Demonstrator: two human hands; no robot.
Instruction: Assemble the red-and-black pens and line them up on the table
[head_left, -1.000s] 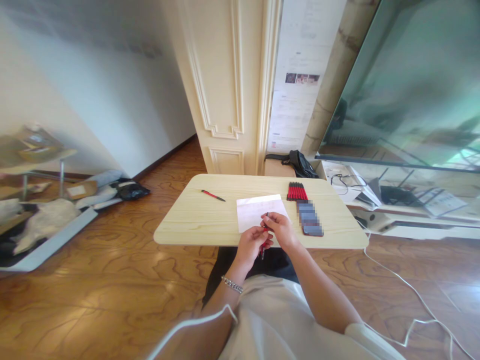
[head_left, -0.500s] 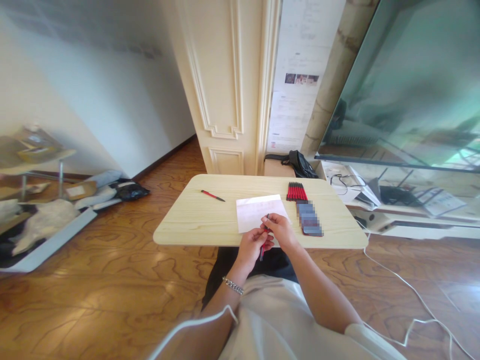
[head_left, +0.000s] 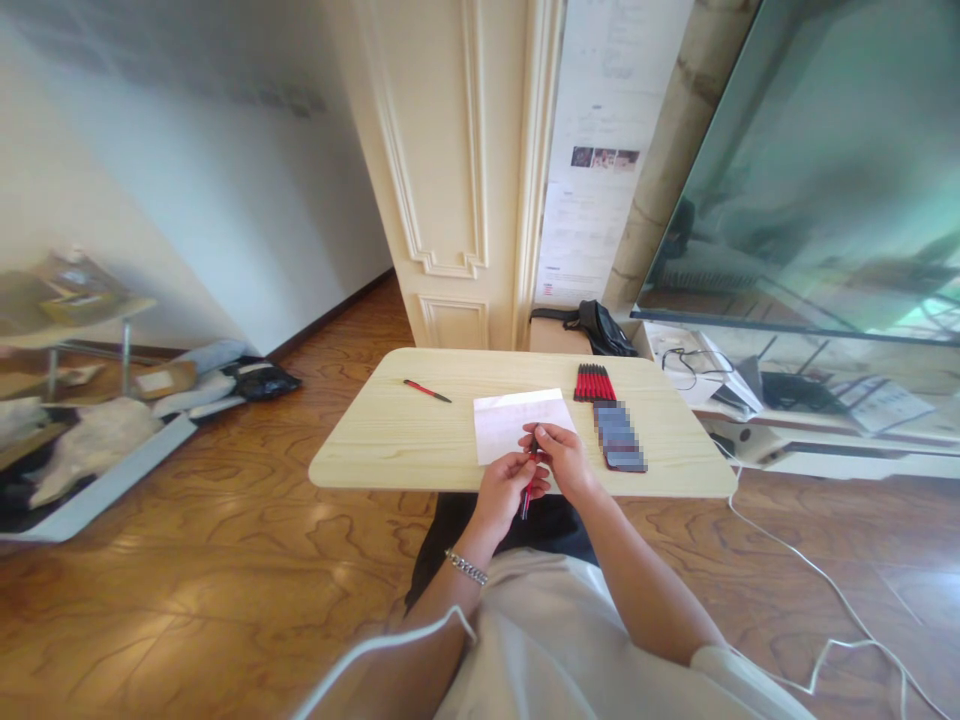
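Over the near edge of the table (head_left: pixel 390 450), both hands meet on one red and black pen (head_left: pixel 527 493). My left hand (head_left: pixel 504 490) is closed around its middle, with the lower end sticking out below the fingers. The fingers of my right hand (head_left: pixel 564 455) pinch the pen's dark upper end and hide part of it. Under and beyond the hands lies a white sheet of paper (head_left: pixel 510 420). A similar red and black pen (head_left: pixel 427 390) lies alone at the left. Several more such pens (head_left: pixel 595 383) lie side by side in a row at the right.
A phone (head_left: pixel 620 437) with a blurred screen lies right of the paper, below the pen row. Behind the table are a black bag (head_left: pixel 600 325) and a cabinet (head_left: pixel 810 450) under a large screen. White cable (head_left: pixel 817 570) trails over the floor at right.
The right fingers have shifted slightly at the pen's upper end. The pen stays between both hands, and everything on the table lies as before.
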